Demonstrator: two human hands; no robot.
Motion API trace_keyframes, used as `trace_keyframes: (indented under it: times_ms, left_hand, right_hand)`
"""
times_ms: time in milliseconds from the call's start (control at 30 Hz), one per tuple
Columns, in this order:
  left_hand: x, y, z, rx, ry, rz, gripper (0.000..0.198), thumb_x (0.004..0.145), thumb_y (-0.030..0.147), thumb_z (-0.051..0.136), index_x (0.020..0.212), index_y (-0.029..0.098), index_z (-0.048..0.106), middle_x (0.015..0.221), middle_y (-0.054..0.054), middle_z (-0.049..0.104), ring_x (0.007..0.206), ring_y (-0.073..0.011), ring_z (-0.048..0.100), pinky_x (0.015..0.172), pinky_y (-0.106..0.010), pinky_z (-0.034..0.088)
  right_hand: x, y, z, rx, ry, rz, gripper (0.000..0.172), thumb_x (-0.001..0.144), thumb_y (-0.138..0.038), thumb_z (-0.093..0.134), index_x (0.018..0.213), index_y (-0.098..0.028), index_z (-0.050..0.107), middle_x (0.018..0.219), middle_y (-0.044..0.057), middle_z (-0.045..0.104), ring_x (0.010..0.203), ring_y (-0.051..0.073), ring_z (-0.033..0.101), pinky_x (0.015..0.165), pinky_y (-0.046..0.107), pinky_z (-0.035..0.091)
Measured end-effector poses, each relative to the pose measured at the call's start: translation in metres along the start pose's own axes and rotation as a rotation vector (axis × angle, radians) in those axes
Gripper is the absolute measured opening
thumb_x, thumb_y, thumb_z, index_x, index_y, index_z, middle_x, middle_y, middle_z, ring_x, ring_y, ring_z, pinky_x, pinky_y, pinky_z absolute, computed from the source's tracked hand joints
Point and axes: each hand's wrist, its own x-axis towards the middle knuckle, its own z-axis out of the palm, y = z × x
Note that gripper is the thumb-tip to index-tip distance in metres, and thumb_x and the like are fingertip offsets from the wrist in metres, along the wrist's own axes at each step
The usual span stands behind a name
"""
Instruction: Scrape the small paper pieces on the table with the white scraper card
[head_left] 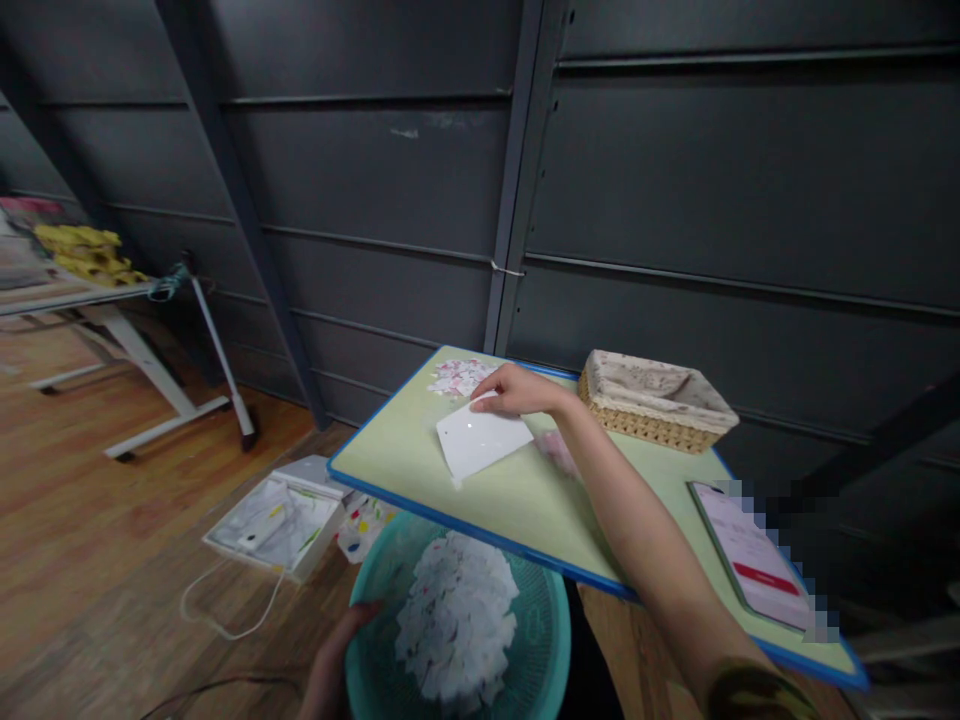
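My right hand [502, 390] is over the small table, its fingers closed on the edge of a white card [480, 445]. The card is a flat sheet with a small dark dot near its left corner. Behind it lies a pile of small white and pink paper pieces [457, 376]. My left hand [349, 635] grips the left rim of a teal plastic basket [551, 640] below the table's front edge. A heap of white paper pieces [457, 620] fills the basket's middle. Under my right forearm, a pinkish bundle [556, 450] is partly hidden and blurred.
The pale green table [390, 450] has a blue edge. On it are a cloth-lined wicker basket [652, 425] and a phone [750, 560]. An open white box [277, 525] with a cord sits on the floor at left. Dark panels [390, 170] stand behind.
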Motion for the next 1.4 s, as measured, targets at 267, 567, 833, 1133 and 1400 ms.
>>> trace_keyframes:
  times_ms: [267, 567, 833, 1133, 1400]
  left_hand:
    - [-0.005, 0.004, 0.006, -0.02, 0.04, -0.043, 0.052, 0.071, 0.021, 0.066, 0.119, 0.003, 0.059, 0.079, -0.011, 0.076, 0.092, -0.0332, 0.068, 0.084, -0.044, 0.054]
    - [0.011, 0.002, -0.013, -0.009, -0.021, -0.067, 0.04, 0.069, 0.021, 0.07, 0.107, 0.008, 0.065, 0.083, -0.009, 0.077, 0.089, -0.0299, 0.07, 0.082, -0.041, 0.054]
    - [0.002, 0.003, -0.004, -0.076, -0.051, -0.077, 0.019, 0.069, 0.019, 0.069, 0.086, 0.009, 0.07, 0.082, -0.01, 0.077, 0.093, -0.0302, 0.069, 0.085, -0.038, 0.053]
    - [0.005, 0.003, -0.008, -0.027, -0.065, -0.085, 0.023, 0.068, 0.02, 0.072, 0.089, 0.011, 0.07, 0.082, -0.008, 0.077, 0.096, -0.0307, 0.068, 0.088, -0.04, 0.052]
    - [0.006, 0.003, -0.011, 0.006, -0.055, -0.058, 0.025, 0.072, 0.024, 0.069, 0.091, 0.008, 0.07, 0.085, -0.01, 0.077, 0.095, -0.0306, 0.068, 0.087, -0.04, 0.052]
  right_hand:
    - [-0.004, -0.008, -0.003, 0.077, -0.003, -0.076, 0.028, 0.08, -0.032, 0.06, 0.097, -0.014, 0.073, 0.091, 0.005, 0.072, 0.079, 0.014, 0.062, 0.066, 0.02, 0.041]
    - [-0.005, 0.01, -0.01, -0.156, 0.263, 0.099, 0.024, 0.082, -0.026, 0.057, 0.095, -0.015, 0.074, 0.092, 0.007, 0.073, 0.078, 0.017, 0.063, 0.064, 0.023, 0.039]
    - [0.0, 0.01, -0.003, -0.196, 0.204, 0.086, 0.022, 0.082, -0.023, 0.058, 0.095, -0.018, 0.075, 0.095, 0.005, 0.073, 0.082, 0.018, 0.064, 0.068, 0.023, 0.041]
    - [-0.008, 0.009, -0.013, -0.25, 0.243, 0.147, 0.022, 0.081, -0.022, 0.057, 0.091, -0.016, 0.075, 0.094, 0.007, 0.073, 0.082, 0.019, 0.065, 0.065, 0.025, 0.04]
    - [-0.009, 0.008, -0.014, -0.229, 0.197, 0.13, 0.022, 0.078, -0.019, 0.057, 0.089, -0.015, 0.076, 0.089, 0.007, 0.074, 0.077, 0.018, 0.064, 0.065, 0.024, 0.04]
